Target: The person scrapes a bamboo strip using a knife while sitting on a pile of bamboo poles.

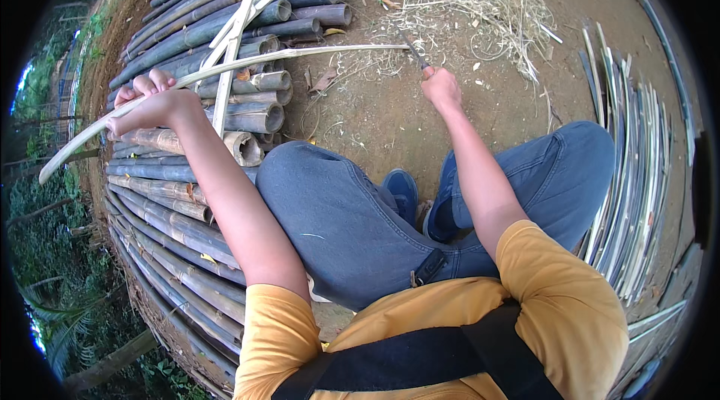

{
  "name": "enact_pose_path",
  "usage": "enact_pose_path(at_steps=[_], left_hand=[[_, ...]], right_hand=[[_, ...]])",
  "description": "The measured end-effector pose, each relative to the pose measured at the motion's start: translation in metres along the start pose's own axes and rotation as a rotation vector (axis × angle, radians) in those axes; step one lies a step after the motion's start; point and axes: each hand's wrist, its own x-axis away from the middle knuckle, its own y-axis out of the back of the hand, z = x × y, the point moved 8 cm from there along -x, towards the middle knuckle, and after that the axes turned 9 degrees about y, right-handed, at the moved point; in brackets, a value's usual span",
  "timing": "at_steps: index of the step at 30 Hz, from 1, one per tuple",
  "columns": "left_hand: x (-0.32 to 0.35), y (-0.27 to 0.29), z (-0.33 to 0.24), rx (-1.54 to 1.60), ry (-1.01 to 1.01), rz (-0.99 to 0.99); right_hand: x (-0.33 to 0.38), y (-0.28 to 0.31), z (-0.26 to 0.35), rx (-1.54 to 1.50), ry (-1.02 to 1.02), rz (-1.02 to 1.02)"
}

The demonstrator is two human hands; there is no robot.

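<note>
A long pale bamboo strip (300,54) arches from the far left toward the middle. My left hand (154,104) is closed round it near its left end, with the arm stretched out over the stacked poles. My right hand (441,89) grips the handle of a knife (415,51), its dark, narrow blade pointing away from me. The strip's right tip meets or lies very near the blade; whether they touch I cannot tell. Below the knife is bare brown soil.
Dark bamboo poles (187,231) lie stacked along my left, with several peeled strips (238,32) across them. A tangle of pale shavings (487,6) covers the ground ahead. A bundle of slats (634,175) lies to my right, beyond my bent knee (577,152).
</note>
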Motion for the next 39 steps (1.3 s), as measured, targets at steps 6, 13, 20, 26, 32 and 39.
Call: enact_pose_path(at_steps=[6, 13, 20, 26, 32, 39], left_hand=[[0.011, -0.03, 0.004, 0.147, 0.053, 0.267], [0.019, -0.038, -0.01, 0.282, 0.112, 0.431], [0.028, -0.055, 0.002, 0.369, 0.185, 0.551], [0.035, -0.067, -0.009, 0.455, 0.224, 0.775], [0.038, -0.073, -0.002, 0.498, 0.263, 0.849], [0.042, -0.078, -0.001, 0.548, 0.303, 0.867]], right_hand=[[0.05, 0.065, 0.125, -0.225, 0.294, 0.078], [0.154, 0.053, 0.164, -0.23, 0.555, 0.228], [0.113, 0.032, 0.083, -0.171, 0.318, 0.125], [0.13, 0.039, 0.114, -0.153, 0.493, 0.138], [0.092, 0.036, 0.079, -0.114, 0.344, 0.116], [0.087, 0.022, 0.071, -0.116, 0.338, 0.144]])
